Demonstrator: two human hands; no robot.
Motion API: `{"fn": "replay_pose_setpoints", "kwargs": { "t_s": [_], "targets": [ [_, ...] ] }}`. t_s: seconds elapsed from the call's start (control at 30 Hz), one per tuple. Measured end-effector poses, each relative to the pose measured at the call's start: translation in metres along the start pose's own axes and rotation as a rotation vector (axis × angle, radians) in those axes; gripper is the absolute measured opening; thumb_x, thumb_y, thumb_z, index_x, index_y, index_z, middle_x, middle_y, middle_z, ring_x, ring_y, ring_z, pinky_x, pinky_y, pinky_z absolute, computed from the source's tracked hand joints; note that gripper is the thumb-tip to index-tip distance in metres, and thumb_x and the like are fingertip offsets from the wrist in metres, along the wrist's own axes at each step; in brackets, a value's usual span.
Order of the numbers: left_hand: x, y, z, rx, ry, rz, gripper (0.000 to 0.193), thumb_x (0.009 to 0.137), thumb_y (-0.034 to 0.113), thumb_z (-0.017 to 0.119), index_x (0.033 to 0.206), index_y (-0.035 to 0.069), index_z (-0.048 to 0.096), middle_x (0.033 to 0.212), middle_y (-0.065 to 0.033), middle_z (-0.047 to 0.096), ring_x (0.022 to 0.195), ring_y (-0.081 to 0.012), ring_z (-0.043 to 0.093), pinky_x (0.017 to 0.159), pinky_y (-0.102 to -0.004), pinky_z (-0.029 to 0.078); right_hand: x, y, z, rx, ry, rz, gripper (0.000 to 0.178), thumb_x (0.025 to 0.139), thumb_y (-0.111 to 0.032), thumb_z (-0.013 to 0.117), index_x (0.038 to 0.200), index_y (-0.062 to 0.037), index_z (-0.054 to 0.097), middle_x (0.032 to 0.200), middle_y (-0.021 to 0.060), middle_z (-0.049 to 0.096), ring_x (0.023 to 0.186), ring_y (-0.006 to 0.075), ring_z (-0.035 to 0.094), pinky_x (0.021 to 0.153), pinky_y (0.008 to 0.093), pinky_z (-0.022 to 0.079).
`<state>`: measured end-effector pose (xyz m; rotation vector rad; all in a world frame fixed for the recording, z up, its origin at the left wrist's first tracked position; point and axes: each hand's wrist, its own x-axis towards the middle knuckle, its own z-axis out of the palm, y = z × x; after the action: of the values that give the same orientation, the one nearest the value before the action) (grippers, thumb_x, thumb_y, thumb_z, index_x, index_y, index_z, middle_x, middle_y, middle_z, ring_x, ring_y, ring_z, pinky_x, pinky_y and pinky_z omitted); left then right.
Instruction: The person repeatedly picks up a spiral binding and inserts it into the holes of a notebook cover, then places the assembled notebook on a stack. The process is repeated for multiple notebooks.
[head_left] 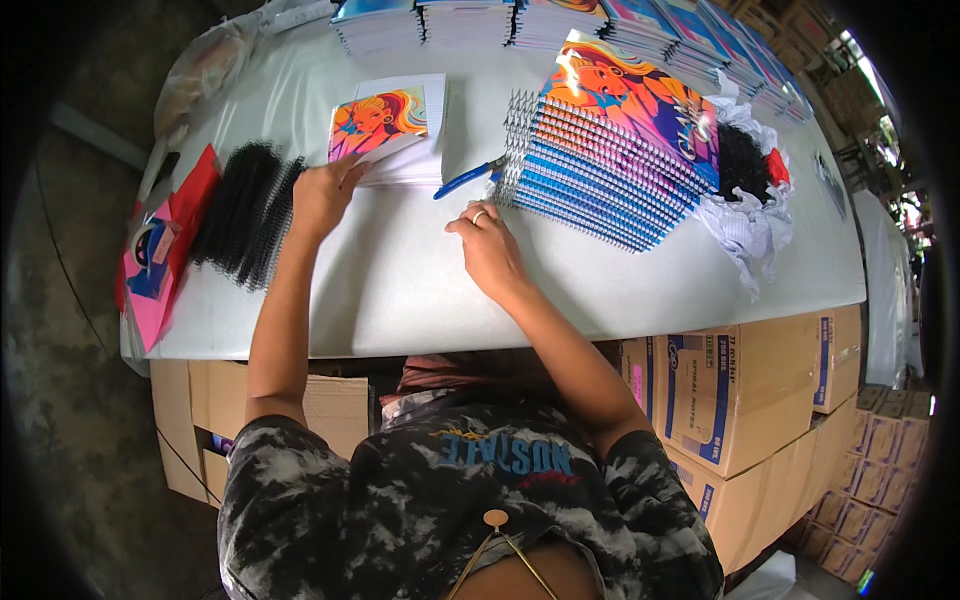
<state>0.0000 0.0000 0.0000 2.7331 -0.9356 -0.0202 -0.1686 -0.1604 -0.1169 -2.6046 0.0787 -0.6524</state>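
A small stack of loose white sheets [430,160] lies at the middle of the table, topped by a notebook cover [375,122] with a bright illustrated figure. My left hand [325,197] is closed on the near edge of the cover, whose right corner curls up off the sheets. My right hand [487,245] rests near the table's middle, fingers curled; whatever may be in them is too small to make out. Just beyond it lies a blue-handled hand tool [465,180], beside silver wire coils [518,135]. Spiral-bound notebooks [610,170] overlap in a slanting pile to the right.
Black spiral coils [245,215] lie left of my left hand, beside a red and pink packet [170,250]. Stacks of notebooks [465,25] line the far edge. Crumpled paper [750,235] sits at the right. Cardboard boxes [740,390] stand below the table's near edge.
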Motion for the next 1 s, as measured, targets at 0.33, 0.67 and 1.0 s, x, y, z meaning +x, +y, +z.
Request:
{"fn": "replay_pose_setpoints", "kwargs": {
  "t_s": [0.33, 0.67, 1.0],
  "targets": [
    [0.003, -0.018, 0.041, 0.010, 0.363, 0.422, 0.044, 0.075, 0.021, 0.067, 0.116, 0.012, 0.058, 0.118, -0.0072, 0.058, 0.103, -0.0266, 0.058, 0.088, -0.0348, 0.046, 0.007, -0.022, -0.018, -0.040, 0.055, 0.207, 0.012, 0.074, -0.011, 0.064, 0.081, -0.0043, 0.056, 0.079, 0.0150, 0.056, 0.074, 0.0316, 0.057, 0.064, 0.0406, 0.047],
    [0.010, -0.023, 0.014, -0.117, 0.120, 0.241, 0.036, 0.069, 0.039, 0.071, 0.100, 0.020, 0.068, 0.078, -0.0091, 0.066, 0.068, -0.0277, 0.062, 0.062, -0.0351, 0.049, -0.018, -0.041, -0.044, 0.153, -0.154, 0.344, 0.021, 0.076, -0.012, 0.064, 0.093, -0.0059, 0.052, 0.074, 0.0152, 0.060, 0.069, 0.0336, 0.059, 0.063, 0.0415, 0.048],
    [0.012, -0.029, 0.024, -0.228, 0.139, 0.206, 0.039, 0.068, 0.041, 0.070, 0.100, 0.018, 0.069, 0.082, -0.0082, 0.067, 0.070, -0.0267, 0.063, 0.066, -0.0335, 0.049, -0.014, -0.013, -0.056, 0.602, -0.296, 0.758, 0.060, 0.073, -0.016, 0.064, 0.125, 0.0047, 0.041, 0.080, 0.0147, 0.062, 0.071, 0.0215, 0.060, 0.065, 0.0333, 0.046]
  ]
}}
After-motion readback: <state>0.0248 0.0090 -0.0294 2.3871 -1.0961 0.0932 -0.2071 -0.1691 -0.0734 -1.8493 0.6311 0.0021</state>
